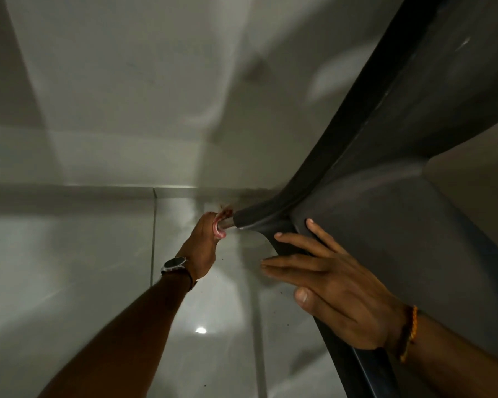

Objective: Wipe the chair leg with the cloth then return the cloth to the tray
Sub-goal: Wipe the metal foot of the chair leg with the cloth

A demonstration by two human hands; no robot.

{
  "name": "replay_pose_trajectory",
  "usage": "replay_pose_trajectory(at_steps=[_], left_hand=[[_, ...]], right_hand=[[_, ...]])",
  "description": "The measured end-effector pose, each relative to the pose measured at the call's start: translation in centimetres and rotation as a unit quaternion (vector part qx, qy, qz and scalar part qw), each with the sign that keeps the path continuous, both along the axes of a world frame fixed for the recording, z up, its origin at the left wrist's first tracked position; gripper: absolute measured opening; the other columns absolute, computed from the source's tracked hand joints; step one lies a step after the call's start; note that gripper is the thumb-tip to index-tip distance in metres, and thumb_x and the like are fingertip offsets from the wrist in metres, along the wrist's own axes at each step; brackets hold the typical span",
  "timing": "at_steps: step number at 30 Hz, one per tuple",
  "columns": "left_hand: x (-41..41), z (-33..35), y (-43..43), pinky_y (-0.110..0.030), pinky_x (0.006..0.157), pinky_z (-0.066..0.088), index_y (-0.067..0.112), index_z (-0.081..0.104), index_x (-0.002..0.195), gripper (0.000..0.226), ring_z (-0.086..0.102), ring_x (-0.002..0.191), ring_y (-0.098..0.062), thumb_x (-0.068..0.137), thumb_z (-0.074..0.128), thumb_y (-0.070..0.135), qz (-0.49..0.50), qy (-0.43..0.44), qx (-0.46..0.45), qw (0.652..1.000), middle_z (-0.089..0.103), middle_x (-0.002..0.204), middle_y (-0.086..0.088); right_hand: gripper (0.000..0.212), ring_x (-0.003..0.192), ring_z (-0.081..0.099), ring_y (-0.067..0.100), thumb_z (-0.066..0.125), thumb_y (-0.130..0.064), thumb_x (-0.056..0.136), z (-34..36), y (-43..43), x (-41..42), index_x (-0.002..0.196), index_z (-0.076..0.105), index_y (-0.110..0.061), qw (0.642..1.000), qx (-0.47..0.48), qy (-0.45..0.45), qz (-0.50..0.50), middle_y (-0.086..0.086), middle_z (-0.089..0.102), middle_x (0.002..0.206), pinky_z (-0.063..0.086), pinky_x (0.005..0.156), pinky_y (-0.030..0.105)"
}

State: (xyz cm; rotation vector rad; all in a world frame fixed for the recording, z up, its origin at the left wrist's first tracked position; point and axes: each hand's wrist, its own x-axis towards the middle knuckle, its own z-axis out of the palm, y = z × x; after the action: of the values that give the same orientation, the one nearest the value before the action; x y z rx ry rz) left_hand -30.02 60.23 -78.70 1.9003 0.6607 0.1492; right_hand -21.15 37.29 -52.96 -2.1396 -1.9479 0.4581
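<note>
**Still at the wiping step, tray out of sight**

Nearest, at the lower right of the frame, the right hand (331, 285) lies flat against the dark chair (385, 214). Its fingers are spread and pinch nothing, so it looks to be steadying the chair. A braided orange band (408, 331) sits on that wrist.

Further in, the left arm reaches from the lower left toward the centre, with a watch (174, 264) on the wrist. The left hand (203, 242) has its grip closed round a pinkish cloth (219, 227), and the cloth is wrapped on the metal leg (227, 222) just where it comes out of the chair's dark socket. Cloth and leg are touching.

As a judgement, the wipe is under way and not finished. How much of the leg is already clean cannot be told, since only a short bare stretch shows. Returning the cloth remains, and no tray is visible anywhere.

Beyond the hands, the floor (98, 268) is pale glossy tile with a dark joint line, a few specks and a bright lamp reflection low in the centre. At the top a plain light wall (112, 81) rises, blurred and dim.
</note>
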Motion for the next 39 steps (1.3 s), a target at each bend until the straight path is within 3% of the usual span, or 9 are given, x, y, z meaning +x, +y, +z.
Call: replay_pose_trajectory(at_steps=[6, 16, 19, 23, 27, 30, 32, 35, 39], left_hand=[[-1.1, 1.2, 0.2, -0.051, 0.118, 0.048, 0.032, 0.045, 0.145, 0.045, 0.059, 0.132, -0.028, 0.107, 0.052, 0.008, -0.013, 0.015, -0.027, 0.999, 0.055, 0.146, -0.007], [-1.4, 9.7, -2.5, -0.041, 0.124, 0.043, 0.010, 0.032, 0.163, 0.074, 0.040, 0.156, -0.031, 0.098, 0.068, 0.003, -0.048, -0.080, 0.108, 0.990, 0.038, 0.168, -0.014], [-1.2, 9.4, -2.3, -0.042, 0.120, 0.048, 0.008, 0.035, 0.161, 0.074, 0.046, 0.151, -0.033, 0.096, 0.072, 0.005, -0.048, -0.075, 0.128, 0.988, 0.043, 0.164, -0.017], [-0.2, 6.0, -1.4, -0.025, 0.111, 0.047, 0.025, 0.042, 0.150, 0.073, 0.062, 0.135, -0.029, 0.091, 0.077, 0.001, -0.025, -0.068, 0.092, 0.993, 0.057, 0.148, -0.013], [0.0, 0.5, 0.0, -0.043, 0.117, 0.051, 0.032, 0.045, 0.150, 0.057, 0.059, 0.136, -0.021, 0.102, 0.060, 0.006, -0.026, -0.006, 0.072, 0.997, 0.058, 0.148, -0.003], [0.2, -2.7, 1.3, -0.046, 0.108, 0.053, 0.047, 0.059, 0.131, 0.030, 0.064, 0.125, -0.022, 0.107, 0.052, 0.029, -0.032, 0.040, 0.066, 0.997, 0.066, 0.131, 0.001], [0.4, -3.9, 2.0, -0.048, 0.111, 0.049, 0.050, 0.062, 0.128, 0.031, 0.060, 0.130, -0.028, 0.106, 0.053, 0.030, -0.034, 0.067, 0.046, 0.996, 0.063, 0.137, -0.002], [1.0, -5.3, 3.1, -0.047, 0.117, 0.047, 0.024, 0.048, 0.153, 0.054, 0.057, 0.134, -0.034, 0.104, 0.051, 0.000, -0.021, 0.104, -0.023, 0.994, 0.054, 0.150, -0.012], [1.0, -4.5, 3.9, -0.050, 0.110, 0.051, 0.013, 0.043, 0.155, 0.052, 0.059, 0.126, -0.038, 0.105, 0.051, 0.000, -0.055, 0.164, -0.018, 0.985, 0.051, 0.147, -0.020]], right_hand=[[0.051, 0.161, 0.034, 0.017, 0.036, -0.036, 0.108, 0.3, 0.2, -0.2, 0.145, 0.067, -0.019, 1.000, 0.002, 0.008, -0.003, -0.010, 0.064, 0.151, 0.012, 0.134, 0.055], [0.054, 0.160, 0.034, 0.015, 0.032, -0.040, 0.108, 1.0, 0.5, -0.3, 0.144, 0.067, -0.022, 0.999, -0.046, -0.016, -0.009, -0.012, 0.064, 0.151, 0.013, 0.134, 0.056], [0.054, 0.160, 0.034, 0.016, 0.032, -0.039, 0.108, 1.0, 0.5, -0.4, 0.145, 0.067, -0.022, 0.998, -0.051, -0.016, -0.011, -0.011, 0.064, 0.152, 0.014, 0.133, 0.056], [0.053, 0.159, 0.037, 0.017, 0.035, -0.036, 0.106, 0.7, 0.5, -0.3, 0.144, 0.068, -0.019, 0.999, -0.032, -0.007, -0.016, -0.010, 0.065, 0.151, 0.011, 0.135, 0.054], [0.052, 0.161, 0.033, 0.014, 0.037, -0.036, 0.106, 0.5, 0.3, -0.3, 0.146, 0.065, -0.022, 1.000, -0.013, 0.001, -0.014, -0.014, 0.063, 0.152, 0.011, 0.134, 0.053], [0.056, 0.161, 0.032, 0.013, 0.027, -0.046, 0.111, 0.2, 0.1, 0.0, 0.148, 0.064, -0.025, 1.000, -0.013, -0.006, -0.016, -0.018, 0.060, 0.154, 0.011, 0.134, 0.053], [0.059, 0.161, 0.031, 0.012, 0.021, -0.048, 0.113, 0.1, 0.1, 0.2, 0.149, 0.063, -0.027, 1.000, -0.006, -0.010, -0.017, -0.020, 0.058, 0.154, 0.012, 0.134, 0.052], [0.057, 0.162, 0.030, 0.012, 0.020, -0.051, 0.114, -0.1, 0.2, 0.4, 0.151, 0.060, -0.033, 1.000, -0.010, -0.017, -0.009, -0.026, 0.054, 0.156, 0.011, 0.134, 0.051], [0.058, 0.162, 0.031, 0.011, 0.018, -0.054, 0.114, -0.3, 0.3, 0.5, 0.149, 0.060, -0.037, 1.000, -0.009, -0.009, -0.011, -0.030, 0.052, 0.156, 0.009, 0.134, 0.048]])
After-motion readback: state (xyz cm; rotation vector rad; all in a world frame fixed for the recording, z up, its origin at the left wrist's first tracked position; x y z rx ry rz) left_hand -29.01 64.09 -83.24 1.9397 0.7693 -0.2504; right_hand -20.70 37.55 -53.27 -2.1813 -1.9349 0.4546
